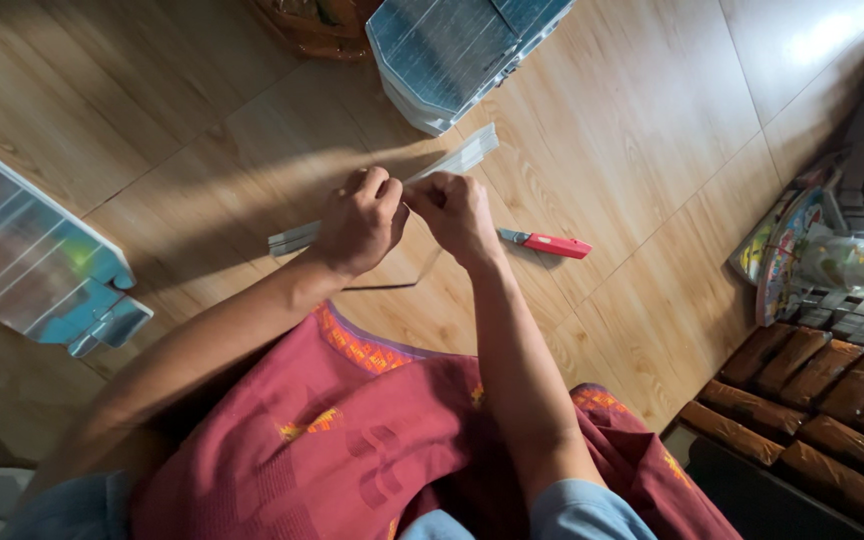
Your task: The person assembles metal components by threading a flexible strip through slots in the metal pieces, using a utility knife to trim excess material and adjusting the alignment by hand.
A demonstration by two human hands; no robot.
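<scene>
Both hands meet over the wooden floor point(642, 130). My left hand point(360, 222) and my right hand point(457, 212) pinch a thin stack of flat silvery-white card strips point(464, 157), which runs from lower left to upper right between them. One end of the strips point(292, 240) sticks out left of my left hand. A red-handled utility knife point(550, 244) lies on the floor just right of my right wrist. A thin dark strip point(382, 286) lies below my hands, near my red patterned skirt point(352, 440).
A tall stack of blue-grey flat cartons point(452, 50) stands ahead. Another blue stack point(32, 260) lies at the left. At the right sit brown wrapped packets point(812, 400), a plastic bag point(847, 262) and grey small boxes point(852, 310).
</scene>
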